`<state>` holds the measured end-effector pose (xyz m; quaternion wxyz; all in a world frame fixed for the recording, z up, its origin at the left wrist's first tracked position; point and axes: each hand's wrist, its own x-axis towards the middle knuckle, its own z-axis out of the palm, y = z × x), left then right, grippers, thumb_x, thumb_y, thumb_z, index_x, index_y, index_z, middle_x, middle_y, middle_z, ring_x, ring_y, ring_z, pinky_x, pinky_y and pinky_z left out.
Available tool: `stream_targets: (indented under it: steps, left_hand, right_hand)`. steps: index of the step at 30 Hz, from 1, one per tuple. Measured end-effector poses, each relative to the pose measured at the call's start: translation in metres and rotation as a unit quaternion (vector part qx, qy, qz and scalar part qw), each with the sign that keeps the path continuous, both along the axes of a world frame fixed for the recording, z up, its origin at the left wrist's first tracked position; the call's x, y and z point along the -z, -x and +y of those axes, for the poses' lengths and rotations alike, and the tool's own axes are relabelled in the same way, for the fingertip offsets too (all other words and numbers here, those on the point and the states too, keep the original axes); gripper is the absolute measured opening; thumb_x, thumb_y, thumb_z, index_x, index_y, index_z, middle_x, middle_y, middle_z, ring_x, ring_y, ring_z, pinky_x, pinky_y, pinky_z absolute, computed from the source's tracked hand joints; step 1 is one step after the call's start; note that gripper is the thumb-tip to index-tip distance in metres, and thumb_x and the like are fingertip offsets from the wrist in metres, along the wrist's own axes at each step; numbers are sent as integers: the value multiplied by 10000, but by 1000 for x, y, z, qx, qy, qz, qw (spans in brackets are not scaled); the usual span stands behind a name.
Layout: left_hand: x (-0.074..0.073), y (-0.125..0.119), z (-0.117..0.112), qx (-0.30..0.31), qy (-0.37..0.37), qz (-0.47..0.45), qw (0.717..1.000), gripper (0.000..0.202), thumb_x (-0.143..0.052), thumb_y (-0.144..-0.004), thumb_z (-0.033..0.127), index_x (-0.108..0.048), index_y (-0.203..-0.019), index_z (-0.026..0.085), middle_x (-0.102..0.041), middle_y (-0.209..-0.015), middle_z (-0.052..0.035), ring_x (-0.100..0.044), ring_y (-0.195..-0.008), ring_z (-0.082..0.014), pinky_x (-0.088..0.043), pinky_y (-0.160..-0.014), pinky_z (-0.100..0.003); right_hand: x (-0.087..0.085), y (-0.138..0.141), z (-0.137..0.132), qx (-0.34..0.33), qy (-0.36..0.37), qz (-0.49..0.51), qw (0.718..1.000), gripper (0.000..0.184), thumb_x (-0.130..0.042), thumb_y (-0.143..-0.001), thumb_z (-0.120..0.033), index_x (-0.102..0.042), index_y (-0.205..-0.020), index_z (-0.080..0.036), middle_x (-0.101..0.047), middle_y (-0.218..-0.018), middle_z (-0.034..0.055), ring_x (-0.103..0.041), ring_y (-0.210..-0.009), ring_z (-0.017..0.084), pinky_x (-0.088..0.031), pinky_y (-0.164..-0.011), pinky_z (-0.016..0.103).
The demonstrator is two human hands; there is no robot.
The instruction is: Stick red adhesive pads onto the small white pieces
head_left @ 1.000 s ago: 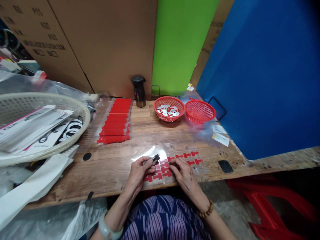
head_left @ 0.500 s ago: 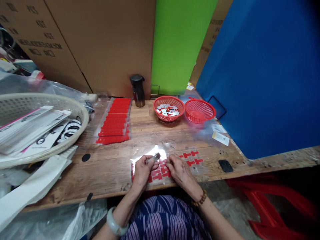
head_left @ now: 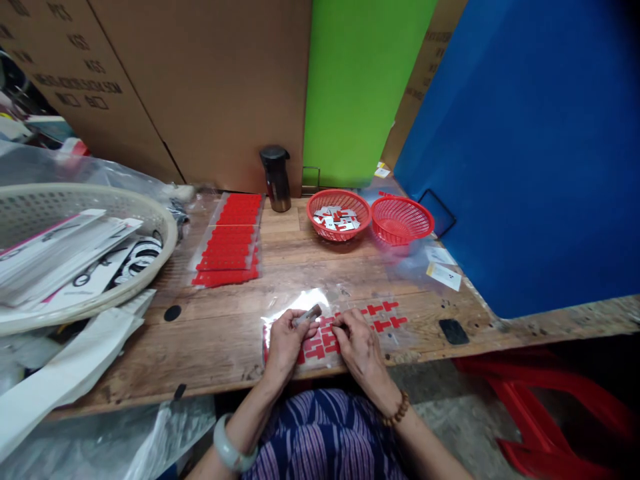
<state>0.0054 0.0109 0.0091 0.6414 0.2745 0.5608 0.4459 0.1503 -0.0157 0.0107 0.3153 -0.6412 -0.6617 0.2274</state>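
Note:
In front of me lies a clear plastic sheet of red T-shaped stickers [head_left: 314, 348], its left part glossy with reflected light. My left hand [head_left: 287, 340] is closed round a small flat greyish-brown piece [head_left: 313, 312], whose end sticks out past the thumb; its kind is unclear. My right hand [head_left: 359, 341] is over the sheet's middle, thumb and forefinger pinched close above the red shapes. Whatever lies between those fingertips is too small to make out. More red T-shapes [head_left: 384, 308] show to the right of this hand.
Stacked red sticker sheets [head_left: 230, 230] lie at the back left. A red basket [head_left: 317, 230] holds white-and-red pieces, beside a second red basket [head_left: 425, 227]. A dark flask [head_left: 277, 180] stands behind. A large white basket [head_left: 167, 250] of cards is at left; a blue board [head_left: 525, 147] leans right.
My right hand has shifted slightly, its pinched fingers staying over the sheet. The left hand keeps its hold on the small piece, nearly still. The view has moved a little.

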Motion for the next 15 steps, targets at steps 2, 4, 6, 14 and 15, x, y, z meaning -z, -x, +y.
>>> stream_targets:
  steps: [2, 4, 6, 14, 15]
  left_hand:
    - [0, -1, 0, -3, -3, 2, 1000, 198, -679, -674, 151, -562, -831, 125, -717, -724, -72, -692, -634, -163, -551, -660, -246]
    - [0, -2, 1, -8, 0, 3, 1000, 175, -663, -688, 139, -556, -827, 127, -717, -734, -69, -695, -658, -165, -550, -671, -247]
    - [-1, -2, 1, -11, 5, 7, 1000, 154, -636, -708, 117, -549, -833, 130, -716, -725, -61, -695, -664, -161, -549, -671, -243]
    - [-2, -3, 1, -19, 5, 9, 1000, 151, -617, -715, 63, -550, -835, 127, -715, -695, -53, -695, -658, -155, -547, -659, -226]
    - [-2, -3, 1, -19, 6, 9, 1000, 150, -616, -716, 59, -552, -834, 126, -715, -694, -54, -694, -654, -153, -547, -653, -221]
  right_hand:
    - [0, 0, -1, 0, -7, 1, 1000, 132, -434, -806, -101, -494, -741, -199, -512, -790, 36, -498, -768, 184, -406, -705, 301]
    - [-1, 0, -4, -10, -11, 12, 1000, 135, -432, -811, -100, -474, -728, -199, -504, -774, 27, -487, -760, 180, -392, -722, 307]
    - [-2, 0, -6, -27, -8, 36, 999, 144, -437, -812, -96, -457, -714, -199, -497, -756, 17, -478, -752, 173, -383, -733, 304]
    - [-7, -6, -11, -71, 16, 113, 991, 129, -437, -829, -104, -472, -748, -198, -498, -797, 13, -468, -784, 159, -369, -748, 284]
    - [-8, -7, -11, -74, 22, 125, 989, 125, -438, -833, -112, -470, -749, -198, -499, -799, 11, -470, -785, 157, -369, -751, 282]
